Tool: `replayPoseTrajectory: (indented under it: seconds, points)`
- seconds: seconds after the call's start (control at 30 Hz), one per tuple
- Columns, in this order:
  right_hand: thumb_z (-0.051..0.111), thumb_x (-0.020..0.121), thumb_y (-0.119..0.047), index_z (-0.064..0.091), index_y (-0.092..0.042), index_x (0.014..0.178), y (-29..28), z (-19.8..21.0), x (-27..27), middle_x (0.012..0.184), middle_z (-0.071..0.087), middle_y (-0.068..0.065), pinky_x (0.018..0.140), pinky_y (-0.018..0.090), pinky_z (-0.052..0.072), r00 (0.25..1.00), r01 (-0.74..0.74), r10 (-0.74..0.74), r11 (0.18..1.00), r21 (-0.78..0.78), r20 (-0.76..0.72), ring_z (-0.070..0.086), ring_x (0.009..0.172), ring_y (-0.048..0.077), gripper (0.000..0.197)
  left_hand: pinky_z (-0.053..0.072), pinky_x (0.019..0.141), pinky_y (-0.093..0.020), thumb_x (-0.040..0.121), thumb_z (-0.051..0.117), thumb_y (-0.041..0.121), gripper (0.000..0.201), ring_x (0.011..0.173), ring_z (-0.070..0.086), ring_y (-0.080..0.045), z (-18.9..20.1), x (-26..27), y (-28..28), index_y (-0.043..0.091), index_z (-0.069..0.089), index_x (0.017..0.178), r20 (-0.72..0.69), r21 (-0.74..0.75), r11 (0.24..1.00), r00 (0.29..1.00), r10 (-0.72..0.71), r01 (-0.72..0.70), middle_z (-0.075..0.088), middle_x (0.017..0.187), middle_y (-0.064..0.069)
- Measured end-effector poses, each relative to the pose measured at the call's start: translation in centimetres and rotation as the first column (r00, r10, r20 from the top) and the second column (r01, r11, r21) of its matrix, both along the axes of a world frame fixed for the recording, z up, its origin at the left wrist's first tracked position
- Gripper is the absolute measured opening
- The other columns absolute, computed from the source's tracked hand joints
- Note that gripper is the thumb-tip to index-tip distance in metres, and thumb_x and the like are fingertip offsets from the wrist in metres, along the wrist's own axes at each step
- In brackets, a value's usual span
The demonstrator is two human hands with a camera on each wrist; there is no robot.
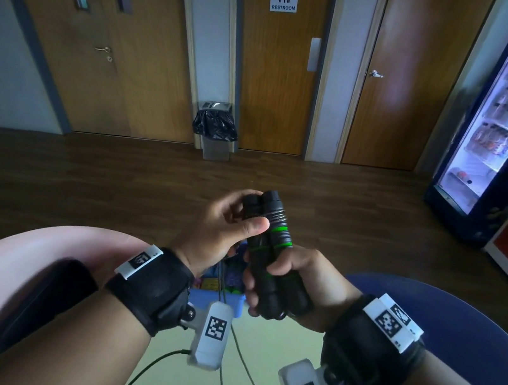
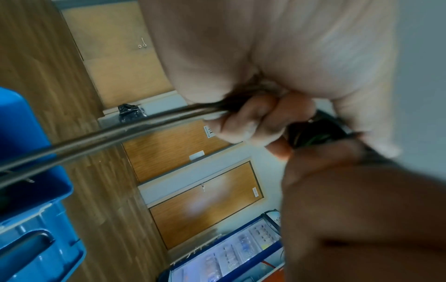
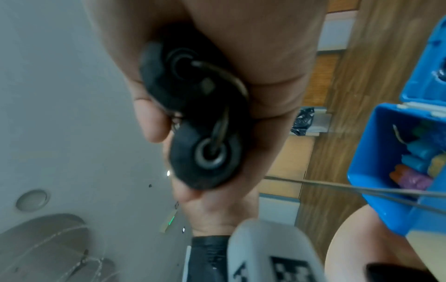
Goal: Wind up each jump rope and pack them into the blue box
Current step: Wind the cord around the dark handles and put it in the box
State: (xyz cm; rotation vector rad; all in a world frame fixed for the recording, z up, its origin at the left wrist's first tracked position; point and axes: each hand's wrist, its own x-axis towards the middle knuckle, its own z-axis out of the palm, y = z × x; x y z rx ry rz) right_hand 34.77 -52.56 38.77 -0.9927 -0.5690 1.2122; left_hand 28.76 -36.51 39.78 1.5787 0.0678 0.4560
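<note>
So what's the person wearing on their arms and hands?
Both hands, left hand and right hand, are bare, forearms unsleeved. Each wrist has a black strap carrying white tags with black square codes and a pale grey camera housing, also coded.

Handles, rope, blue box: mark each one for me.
handles (image 1: 265, 247), head view, on the green-ringed middle of the black pair.
rope (image 2: 96, 136), left wrist view, on the doubled strands running out from the fingers.
blue box (image 3: 369, 152), right wrist view, on its near wall.
</note>
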Motion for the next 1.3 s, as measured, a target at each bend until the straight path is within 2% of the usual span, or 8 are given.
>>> replayPoseTrajectory:
  seconds: [0.17,0.27,0.47,0.6,0.7,0.83,0.97,1.3]
  points:
    - [0.054,0.076,-0.018,0.053,-0.004,0.111,0.1,-1.1,-0.1,0.084,0.059,0.013,0.07,0.037,0.054,0.954,-0.187,0.228,0.961,0.204,-0.197,0.064,0.071,0.027,0.038,0.053,0.079,-0.039,0.076,0.065,0.035,0.061,0.096,0.063,-0.029,-1.3,0.2,-1.5,0.015,0.054,0.132,0.06,-0.243,0.943,0.974,-0.217,0.225,0.069,0.11,-0.012]
    - [0.06,0.078,-0.024,0.055,-0.002,0.111,0.2,-2.2,0.7,0.084,0.065,0.015,0.071,0.038,0.057,0.932,-0.273,0.317,0.933,0.234,-0.177,0.069,0.072,0.03,0.04,0.053,0.065,-0.029,0.075,0.065,0.033,0.058,0.075,0.064,-0.021,-1.1,0.6,-2.8,0.01,0.05,0.126,0.097,-0.256,0.94,0.973,-0.207,0.226,0.066,0.099,-0.017]
    - [0.067,0.066,-0.04,0.064,-0.01,0.105,-0.1,-3.2,3.2,0.093,0.065,0.016,0.068,0.035,0.053,0.977,-0.008,0.064,0.965,-0.262,0.203,0.065,0.079,0.032,0.049,0.052,0.064,-0.034,0.071,0.074,0.025,0.035,0.062,0.063,-0.02,-2.6,2.8,-2.1,0.007,0.058,0.097,-0.03,-0.162,0.96,0.974,0.226,-0.228,0.062,0.075,-0.014]
    - [0.079,0.074,-0.036,0.067,-0.017,0.099,2.0,-4.1,2.3,0.089,0.07,0.005,0.071,0.033,0.049,0.768,0.269,0.015,0.9,-0.344,0.641,0.064,0.08,0.017,0.034,0.058,0.074,-0.048,0.057,0.083,0.052,0.046,0.064,0.065,-0.022,-4.8,4.2,-1.5,0.019,0.057,0.076,-0.139,0.053,0.926,0.915,0.378,-0.374,0.062,0.062,0.0]
    - [0.069,0.078,-0.02,0.066,-0.007,0.09,3.1,-5.0,1.8,0.079,0.068,0.008,0.07,0.041,0.052,0.673,0.367,-0.003,0.87,-0.329,0.74,0.065,0.073,0.022,0.018,0.057,0.077,-0.043,0.052,0.08,0.065,0.057,0.07,0.068,-0.021,-5.4,4.5,-2.0,0.02,0.057,0.076,-0.172,0.172,0.914,0.902,0.396,-0.368,0.061,0.066,0.004]
    - [0.057,0.057,-0.016,0.059,-0.001,0.073,2.3,-5.0,1.4,0.069,0.058,0.017,0.06,0.037,0.045,0.836,0.385,-0.175,0.863,-0.328,0.519,0.056,0.062,0.027,0.022,0.05,0.068,-0.024,0.061,0.085,0.049,0.054,0.066,0.058,-0.007,-5.5,3.8,-2.0,0.008,0.062,0.088,-0.139,0.157,0.946,0.942,0.305,-0.283,0.059,0.073,0.005]
    - [0.052,0.059,-0.012,0.055,0.0,0.09,0.8,-4.8,1.6,0.074,0.056,0.016,0.056,0.031,0.05,0.991,0.095,-0.065,0.955,-0.28,0.116,0.055,0.059,0.028,0.034,0.051,0.072,-0.018,0.062,0.081,0.042,0.044,0.078,0.063,-0.002,-6.1,2.7,-1.1,0.016,0.066,0.095,-0.07,0.07,0.99,0.99,0.124,-0.119,0.068,0.082,0.012]
    - [0.055,0.064,-0.018,0.057,-0.006,0.096,-0.2,-6.2,0.9,0.078,0.054,0.011,0.07,0.037,0.046,0.969,-0.15,0.16,0.986,0.067,-0.19,0.055,0.066,0.025,0.034,0.042,0.039,-0.02,0.077,0.073,0.024,0.044,0.053,0.056,-0.007,-6.1,1.0,-1.3,0.018,0.061,0.119,-0.043,-0.007,0.999,0.998,-0.043,0.042,0.064,0.085,0.001]
